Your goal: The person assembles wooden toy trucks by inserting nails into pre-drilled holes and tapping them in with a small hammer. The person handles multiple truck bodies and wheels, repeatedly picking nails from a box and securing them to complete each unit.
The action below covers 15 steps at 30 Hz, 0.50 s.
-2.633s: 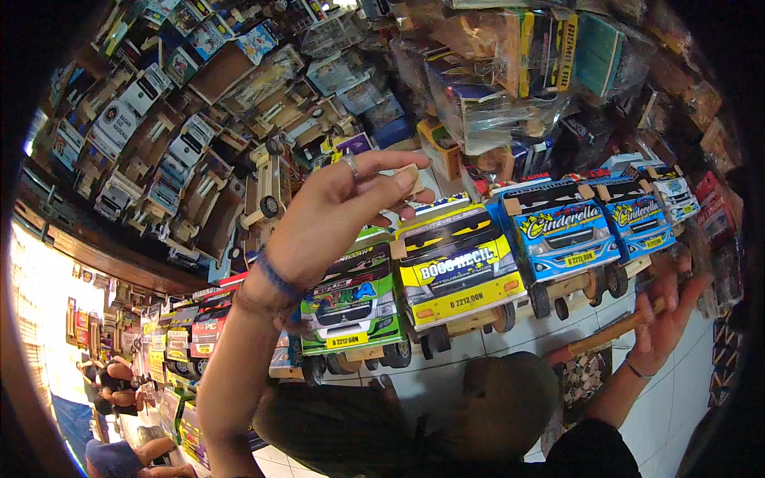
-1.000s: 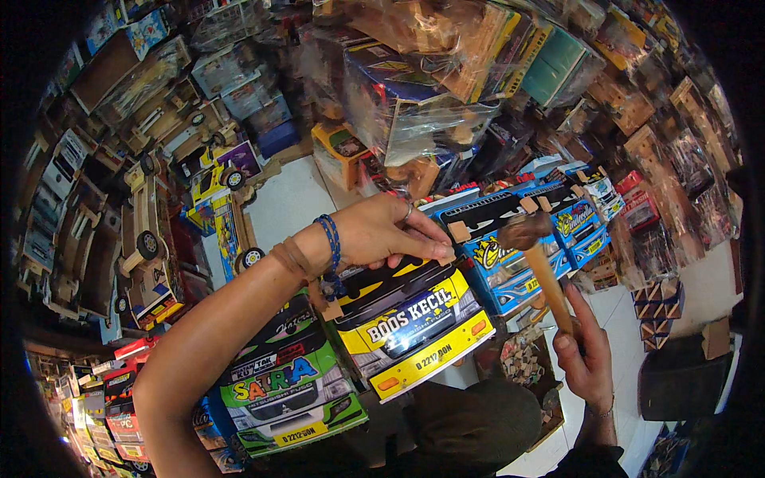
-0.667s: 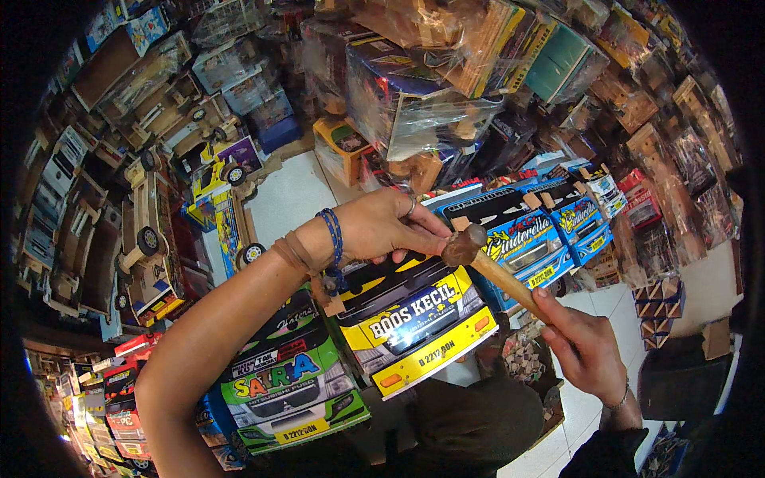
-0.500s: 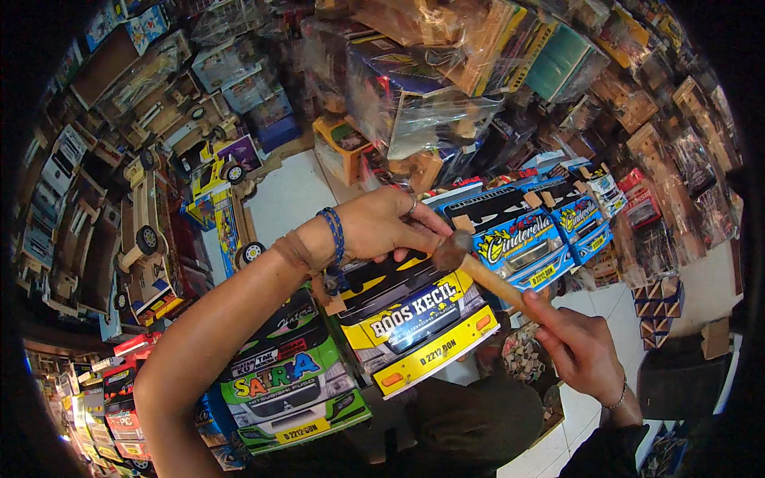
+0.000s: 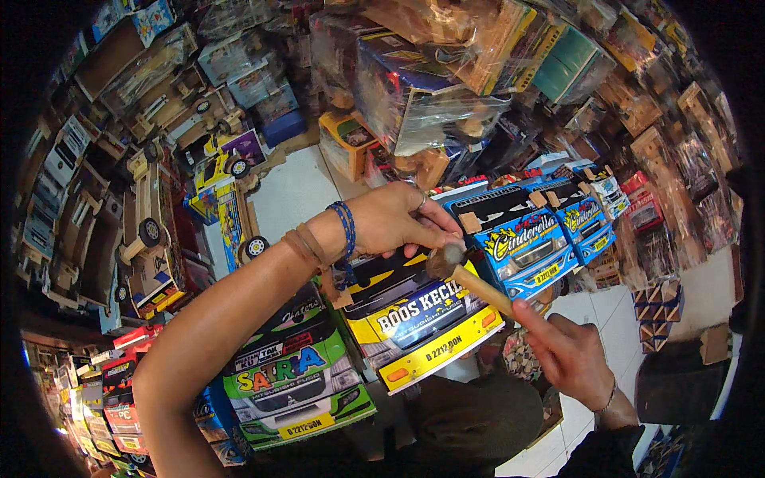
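A yellow and black toy truck front (image 5: 434, 319) stands tilted in the middle. My left hand (image 5: 398, 219) reaches over its top edge, thumb and fingers pinched together at its upper right corner; whatever they pinch is too small to make out. My right hand (image 5: 570, 354) is closed round the wooden handle of a hammer (image 5: 486, 293). The hammer's metal head lies over that same corner, just below my left fingertips. To the left stands a green toy truck front (image 5: 303, 386), and to the right are a blue one (image 5: 522, 243) and another blue one (image 5: 582, 219).
Wooden toy trucks with black wheels (image 5: 150, 231) are stacked at the left. Plastic-wrapped toy boxes (image 5: 446, 111) pile up at the back. A container of small wood bits (image 5: 522, 358) sits below the hammer, beside white floor tiles (image 5: 613, 307). A dark rounded shape (image 5: 478, 418) fills the lower middle.
The hammer head has dropped slightly down and left, away from my left fingertips. My left hand keeps its pinch at the corner. The whole view has shifted a little.
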Available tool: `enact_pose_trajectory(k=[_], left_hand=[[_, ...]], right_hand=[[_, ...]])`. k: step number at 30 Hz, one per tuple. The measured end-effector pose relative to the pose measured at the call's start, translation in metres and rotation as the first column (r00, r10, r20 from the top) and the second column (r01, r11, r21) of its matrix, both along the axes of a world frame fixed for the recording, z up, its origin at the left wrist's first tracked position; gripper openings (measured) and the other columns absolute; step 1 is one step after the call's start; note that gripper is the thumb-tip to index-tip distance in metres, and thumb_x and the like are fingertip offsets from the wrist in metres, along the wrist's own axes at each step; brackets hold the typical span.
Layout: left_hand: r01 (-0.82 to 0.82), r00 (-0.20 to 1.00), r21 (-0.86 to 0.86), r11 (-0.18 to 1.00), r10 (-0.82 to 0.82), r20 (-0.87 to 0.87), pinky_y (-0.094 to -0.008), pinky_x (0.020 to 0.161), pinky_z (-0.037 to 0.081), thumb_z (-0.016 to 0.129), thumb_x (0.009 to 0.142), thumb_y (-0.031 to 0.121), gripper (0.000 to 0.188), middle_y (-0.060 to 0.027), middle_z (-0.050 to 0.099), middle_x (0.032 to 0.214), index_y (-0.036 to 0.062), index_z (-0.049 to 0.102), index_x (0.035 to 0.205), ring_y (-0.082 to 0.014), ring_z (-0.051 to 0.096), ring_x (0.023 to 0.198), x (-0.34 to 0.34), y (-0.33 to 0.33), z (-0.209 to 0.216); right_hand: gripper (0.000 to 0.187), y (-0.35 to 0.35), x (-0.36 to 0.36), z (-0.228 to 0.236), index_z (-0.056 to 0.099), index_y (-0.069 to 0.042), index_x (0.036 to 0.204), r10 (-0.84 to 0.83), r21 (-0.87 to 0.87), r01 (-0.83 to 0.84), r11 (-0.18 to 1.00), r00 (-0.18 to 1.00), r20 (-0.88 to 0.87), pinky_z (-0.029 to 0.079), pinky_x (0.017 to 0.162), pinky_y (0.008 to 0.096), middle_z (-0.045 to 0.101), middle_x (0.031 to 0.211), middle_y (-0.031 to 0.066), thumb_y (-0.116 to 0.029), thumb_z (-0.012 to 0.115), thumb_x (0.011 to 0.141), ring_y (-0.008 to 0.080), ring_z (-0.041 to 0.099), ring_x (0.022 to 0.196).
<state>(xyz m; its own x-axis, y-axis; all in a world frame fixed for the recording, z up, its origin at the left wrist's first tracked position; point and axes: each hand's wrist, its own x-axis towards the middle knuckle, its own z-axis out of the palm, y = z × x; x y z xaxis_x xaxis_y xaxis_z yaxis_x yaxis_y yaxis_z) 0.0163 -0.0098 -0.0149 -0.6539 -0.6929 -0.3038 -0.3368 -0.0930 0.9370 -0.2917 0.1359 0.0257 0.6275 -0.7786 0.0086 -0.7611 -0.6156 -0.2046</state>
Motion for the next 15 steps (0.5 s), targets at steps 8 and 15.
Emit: enact_pose_trajectory(k=[8,15], left_hand=[[0.007,1.0,0.007,1.0,-0.007,0.0,-0.0195,0.045,0.035,0.072,0.095,0.026,0.026,0.0062,0.059,0.071,0.0115,0.072,0.117,0.0001,0.05,0.058,0.001,-0.001,-0.003],[0.008,0.999,-0.035,0.999,-0.007,0.036,-0.0181,0.045,0.035,0.068,0.096,0.02,0.025,0.0056,0.06,0.071,0.0129,0.073,0.119,-0.0004,0.05,0.057,0.004,-0.003,-0.009]], right_hand=[[0.072,-0.004,0.001,0.013,0.048,-0.018,0.153,-0.024,-0.048,0.024,0.999,1.0,0.004,0.052,0.053,0.0389,0.064,0.078,0.0107,-0.001,0.071,0.087,0.0264,0.063,0.059],[0.072,-0.008,0.008,0.016,0.047,-0.018,0.153,-0.063,-0.037,0.063,0.997,0.998,0.008,0.052,0.053,0.0397,0.063,0.075,0.0099,-0.001,0.07,0.087,0.0263,0.063,0.059]])
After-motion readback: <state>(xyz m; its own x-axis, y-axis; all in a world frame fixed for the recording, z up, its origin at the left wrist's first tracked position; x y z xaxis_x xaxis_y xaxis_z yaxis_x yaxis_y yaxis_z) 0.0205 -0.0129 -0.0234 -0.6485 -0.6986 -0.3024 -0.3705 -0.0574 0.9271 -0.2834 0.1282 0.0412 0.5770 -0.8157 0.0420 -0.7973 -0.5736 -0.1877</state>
